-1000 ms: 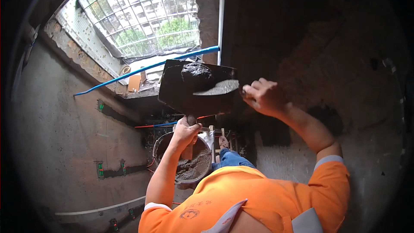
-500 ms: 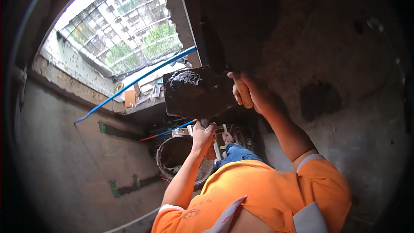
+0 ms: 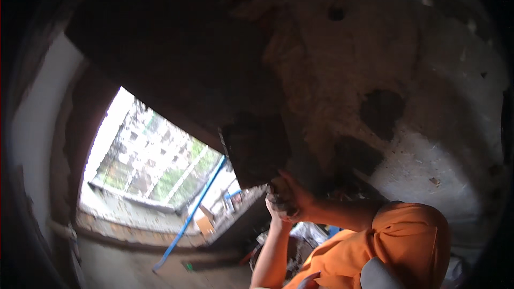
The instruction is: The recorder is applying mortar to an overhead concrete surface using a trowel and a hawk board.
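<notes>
Spanning the picture's left half, a bright window with a pale grid [image 3: 155, 155] opens beside the dark wall. A long, thin blue pipe [image 3: 190, 211] slants up to the right across its lower corner, and a small brown cardboard box [image 3: 204, 220] sits on the sill just right of the pipe. The pipe's upper end meets, in this view, the left edge of a dark, flat, four-sided board [image 3: 256, 152], which lies above both hands and slightly to their left, tilted away from them. Its left edge runs down and rightward towards the fists; its right side melts into shadow, so I cannot tell its long axis for certain. Directly beneath it, the person's left hand [image 3: 274, 215] is closed, seemingly round the board's grip, its forearm rising from the lower edge. Pressed close on the right, the right hand [image 3: 301, 202] reaches in from the side, its uppermost finger nearer the board's lower right corner; blur hides whether it grips anything. Farthest right come a loose orange sleeve [image 3: 412, 235] and, above it, a grey wall with a dark, rounded patch [image 3: 382, 113].
</notes>
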A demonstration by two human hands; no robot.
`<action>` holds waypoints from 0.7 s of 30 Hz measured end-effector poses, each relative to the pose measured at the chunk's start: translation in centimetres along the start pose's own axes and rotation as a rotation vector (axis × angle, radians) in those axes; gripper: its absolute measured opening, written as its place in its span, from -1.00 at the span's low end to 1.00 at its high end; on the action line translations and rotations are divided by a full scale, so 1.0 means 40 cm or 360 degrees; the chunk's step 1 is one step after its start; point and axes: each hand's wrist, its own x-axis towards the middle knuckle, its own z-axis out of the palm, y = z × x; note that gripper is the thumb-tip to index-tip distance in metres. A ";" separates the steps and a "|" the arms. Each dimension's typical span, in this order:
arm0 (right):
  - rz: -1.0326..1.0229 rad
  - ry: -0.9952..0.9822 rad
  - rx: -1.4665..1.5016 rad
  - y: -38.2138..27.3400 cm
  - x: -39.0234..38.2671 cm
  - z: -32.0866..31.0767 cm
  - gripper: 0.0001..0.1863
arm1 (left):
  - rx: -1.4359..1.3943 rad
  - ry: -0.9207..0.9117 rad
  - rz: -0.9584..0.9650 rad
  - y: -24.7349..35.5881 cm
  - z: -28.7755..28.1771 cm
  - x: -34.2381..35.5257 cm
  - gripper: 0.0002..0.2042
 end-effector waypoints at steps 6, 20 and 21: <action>-0.0062 -0.0016 0.0126 -0.086 0.065 0.187 -0.43 | 0.0631 -0.0349 0.1570 0.265 -0.034 -0.067 -0.77; -0.1758 0.0798 -0.1296 -0.548 0.611 0.698 -0.62 | -0.0414 -0.0374 -0.0469 0.338 -0.311 -0.091 -0.76; -0.1737 0.0796 -0.1297 -0.542 0.644 0.707 -0.62 | -0.0417 -0.0354 -0.0470 0.327 -0.330 -0.088 -0.76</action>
